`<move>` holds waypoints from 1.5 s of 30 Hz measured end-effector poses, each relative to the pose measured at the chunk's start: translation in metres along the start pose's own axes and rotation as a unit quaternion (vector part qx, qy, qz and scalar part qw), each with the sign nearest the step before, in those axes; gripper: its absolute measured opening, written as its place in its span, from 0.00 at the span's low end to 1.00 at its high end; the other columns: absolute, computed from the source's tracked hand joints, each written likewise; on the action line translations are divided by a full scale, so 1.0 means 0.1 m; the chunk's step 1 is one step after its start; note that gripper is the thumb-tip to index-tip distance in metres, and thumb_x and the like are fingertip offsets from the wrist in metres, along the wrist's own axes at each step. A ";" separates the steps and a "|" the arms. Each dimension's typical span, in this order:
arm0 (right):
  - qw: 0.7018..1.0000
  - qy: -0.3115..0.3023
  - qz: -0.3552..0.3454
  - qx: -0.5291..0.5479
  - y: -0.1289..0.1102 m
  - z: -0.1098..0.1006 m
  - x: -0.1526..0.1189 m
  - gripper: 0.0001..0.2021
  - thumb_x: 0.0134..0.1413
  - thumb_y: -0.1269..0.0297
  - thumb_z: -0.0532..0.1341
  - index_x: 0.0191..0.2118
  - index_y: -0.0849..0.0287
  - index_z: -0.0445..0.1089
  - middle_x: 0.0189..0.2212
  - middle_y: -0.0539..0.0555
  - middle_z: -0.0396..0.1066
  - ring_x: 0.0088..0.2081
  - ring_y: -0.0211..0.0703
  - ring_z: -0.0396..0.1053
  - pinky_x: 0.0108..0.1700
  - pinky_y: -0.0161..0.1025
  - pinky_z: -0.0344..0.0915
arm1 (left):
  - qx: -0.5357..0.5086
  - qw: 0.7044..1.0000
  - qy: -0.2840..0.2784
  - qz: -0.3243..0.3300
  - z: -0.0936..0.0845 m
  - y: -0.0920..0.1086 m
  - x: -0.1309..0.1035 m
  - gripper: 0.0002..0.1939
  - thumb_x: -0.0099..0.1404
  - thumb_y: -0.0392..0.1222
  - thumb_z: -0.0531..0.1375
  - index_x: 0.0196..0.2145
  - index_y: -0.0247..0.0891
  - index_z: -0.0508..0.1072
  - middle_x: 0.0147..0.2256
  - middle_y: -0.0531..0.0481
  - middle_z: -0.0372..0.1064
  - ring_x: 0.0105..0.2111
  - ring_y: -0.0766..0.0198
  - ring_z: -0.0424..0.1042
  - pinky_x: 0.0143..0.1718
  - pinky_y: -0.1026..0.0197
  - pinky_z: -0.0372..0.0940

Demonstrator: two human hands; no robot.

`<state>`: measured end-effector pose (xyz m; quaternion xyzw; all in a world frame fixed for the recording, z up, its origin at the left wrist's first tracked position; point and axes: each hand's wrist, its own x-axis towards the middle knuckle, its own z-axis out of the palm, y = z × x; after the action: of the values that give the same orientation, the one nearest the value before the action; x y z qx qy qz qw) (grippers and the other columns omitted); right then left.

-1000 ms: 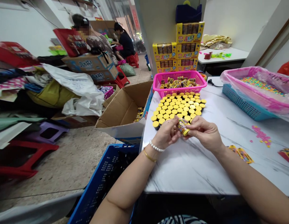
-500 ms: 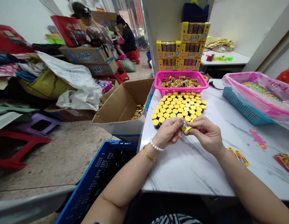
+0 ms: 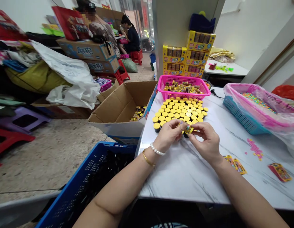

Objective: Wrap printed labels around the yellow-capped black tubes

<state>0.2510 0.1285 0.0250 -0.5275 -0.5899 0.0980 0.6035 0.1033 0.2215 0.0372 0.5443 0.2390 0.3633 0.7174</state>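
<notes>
Your marbled counter (image 3: 185,171) is smooth and pale. At 12 o'clock sits a pink mesh basket (image 3: 182,94), then round yellow-capped tubs (image 3: 180,111) in tight rows. Your left hand (image 3: 169,134) and right hand (image 3: 206,141) both pinch one small tube (image 3: 188,129) just before the rows.

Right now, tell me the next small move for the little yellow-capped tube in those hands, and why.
Probably set the small yellow-capped tube, pinched between the left hand and right hand, upright at the near edge of the block of yellow-capped tubes on the white marble table; open space is there.
</notes>
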 end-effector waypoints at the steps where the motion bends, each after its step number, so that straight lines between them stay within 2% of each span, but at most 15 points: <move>1: 1.000 0.007 0.009 0.002 0.00 0.01 -0.01 0.14 0.55 0.69 0.69 0.47 0.52 0.74 0.44 0.54 0.70 0.44 0.44 0.75 0.46 0.46 0.82 | 0.001 1.000 0.000 0.012 0.00 0.01 0.00 0.22 0.58 0.58 0.71 0.33 0.34 0.74 0.23 0.56 0.65 0.21 0.73 0.60 0.23 0.67 0.56; 6: 0.995 0.036 0.082 0.049 0.04 0.06 -0.02 0.14 0.53 0.66 0.71 0.45 0.54 0.74 0.43 0.53 0.73 0.44 0.45 0.76 0.48 0.46 0.81 | -0.030 0.999 -0.012 0.029 0.01 0.02 0.01 0.17 0.56 0.48 0.74 0.37 0.33 0.79 0.33 0.49 0.74 0.31 0.69 0.68 0.33 0.66 0.62; 9: 0.980 0.050 0.146 0.122 0.05 0.06 0.02 0.16 0.51 0.62 0.73 0.44 0.56 0.74 0.40 0.54 0.76 0.43 0.46 0.78 0.46 0.45 0.81 | -0.051 0.998 -0.023 0.030 0.02 -0.01 0.01 0.21 0.54 0.45 0.75 0.44 0.35 0.81 0.39 0.46 0.77 0.36 0.64 0.73 0.39 0.62 0.66; 12: 0.957 0.045 0.205 0.198 0.07 0.04 0.06 0.16 0.49 0.60 0.75 0.42 0.57 0.74 0.36 0.52 0.78 0.38 0.44 0.79 0.45 0.46 0.81 | -0.055 0.997 0.012 0.053 0.02 -0.04 0.00 0.26 0.54 0.44 0.75 0.49 0.36 0.79 0.42 0.45 0.77 0.39 0.62 0.74 0.41 0.61 0.67; 14: 0.942 0.038 0.236 0.235 0.08 0.03 0.08 0.16 0.49 0.59 0.75 0.41 0.57 0.74 0.36 0.51 0.78 0.35 0.42 0.79 0.44 0.45 0.81 | -0.028 0.994 0.051 0.087 0.01 -0.04 0.01 0.24 0.55 0.45 0.74 0.48 0.37 0.78 0.43 0.45 0.77 0.38 0.63 0.74 0.40 0.61 0.68; 17: 0.931 0.020 0.254 0.261 0.10 0.02 0.09 0.16 0.50 0.60 0.75 0.42 0.57 0.74 0.38 0.50 0.78 0.35 0.42 0.80 0.43 0.43 0.81 | 0.053 0.982 0.091 0.154 -0.04 -0.04 0.02 0.13 0.59 0.46 0.72 0.37 0.36 0.78 0.39 0.47 0.74 0.36 0.64 0.72 0.38 0.62 0.67; 20: 0.936 0.011 0.241 0.258 0.08 0.02 0.09 0.16 0.50 0.61 0.75 0.43 0.57 0.74 0.39 0.51 0.79 0.37 0.43 0.80 0.45 0.45 0.81 | 0.114 0.967 0.096 0.205 -0.08 -0.03 0.03 0.11 0.61 0.46 0.70 0.31 0.36 0.76 0.37 0.47 0.72 0.38 0.63 0.72 0.40 0.61 0.68; 23: 0.955 0.017 0.196 0.222 0.06 0.01 0.09 0.17 0.50 0.61 0.74 0.44 0.56 0.74 0.40 0.52 0.78 0.40 0.44 0.79 0.46 0.45 0.80 | 0.126 0.966 0.083 0.211 -0.10 -0.01 0.03 0.11 0.62 0.46 0.69 0.29 0.36 0.76 0.38 0.46 0.72 0.40 0.61 0.72 0.42 0.60 0.68; 27: 0.980 0.023 0.120 0.155 0.07 -0.02 0.09 0.16 0.53 0.63 0.72 0.46 0.54 0.72 0.41 0.53 0.76 0.44 0.45 0.77 0.47 0.45 0.79 | 0.100 0.978 0.051 0.178 -0.08 0.05 0.00 0.12 0.63 0.47 0.69 0.30 0.36 0.76 0.39 0.46 0.72 0.42 0.61 0.71 0.45 0.60 0.66; 31: 0.992 0.024 0.066 0.106 0.08 -0.03 0.08 0.15 0.55 0.65 0.70 0.48 0.53 0.72 0.44 0.54 0.72 0.45 0.45 0.75 0.50 0.47 0.77 | 0.073 0.989 0.039 0.120 -0.06 0.08 -0.01 0.16 0.60 0.52 0.70 0.31 0.35 0.75 0.37 0.48 0.71 0.35 0.65 0.69 0.38 0.64 0.64; 35: 0.999 0.036 0.001 0.041 0.06 -0.04 0.08 0.15 0.54 0.68 0.69 0.47 0.52 0.72 0.45 0.54 0.69 0.47 0.45 0.73 0.49 0.45 0.76 | 0.072 0.989 0.059 0.114 -0.08 0.06 0.01 0.17 0.59 0.51 0.71 0.27 0.34 0.74 0.35 0.47 0.71 0.33 0.66 0.68 0.34 0.65 0.63; 38: 0.999 0.042 -0.009 0.021 0.05 -0.05 0.08 0.16 0.53 0.70 0.68 0.47 0.52 0.72 0.45 0.54 0.69 0.47 0.45 0.72 0.49 0.44 0.75 | 0.032 0.993 0.055 0.095 -0.08 0.04 0.02 0.17 0.62 0.51 0.70 0.30 0.34 0.74 0.34 0.48 0.72 0.29 0.69 0.67 0.31 0.65 0.63; 41: 0.999 0.043 -0.001 0.016 0.05 -0.06 0.08 0.16 0.52 0.71 0.68 0.48 0.52 0.71 0.45 0.53 0.69 0.44 0.43 0.73 0.48 0.43 0.76 | -0.032 0.997 0.037 0.065 -0.05 0.03 0.00 0.17 0.62 0.51 0.70 0.37 0.35 0.72 0.40 0.46 0.73 0.34 0.65 0.72 0.31 0.64 0.68; 43: 0.999 0.024 0.019 0.026 0.05 -0.06 0.07 0.16 0.53 0.70 0.68 0.48 0.53 0.71 0.44 0.53 0.70 0.42 0.42 0.74 0.46 0.43 0.77 | -0.054 0.997 0.025 0.047 -0.02 0.03 -0.02 0.21 0.60 0.51 0.71 0.44 0.38 0.70 0.43 0.47 0.72 0.36 0.61 0.75 0.28 0.63 0.71; 45: 0.998 0.000 0.047 0.044 0.06 -0.05 0.05 0.16 0.54 0.68 0.68 0.49 0.53 0.70 0.42 0.52 0.72 0.39 0.42 0.76 0.45 0.43 0.78 | -0.046 0.998 0.012 0.037 0.01 0.04 -0.04 0.28 0.58 0.50 0.73 0.50 0.42 0.67 0.44 0.49 0.70 0.33 0.62 0.76 0.23 0.64 0.70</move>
<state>0.2596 0.1321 0.0246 -0.5273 -0.5598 0.1523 0.6208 0.1005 0.2188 0.0409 0.5148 0.2099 0.4065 0.7251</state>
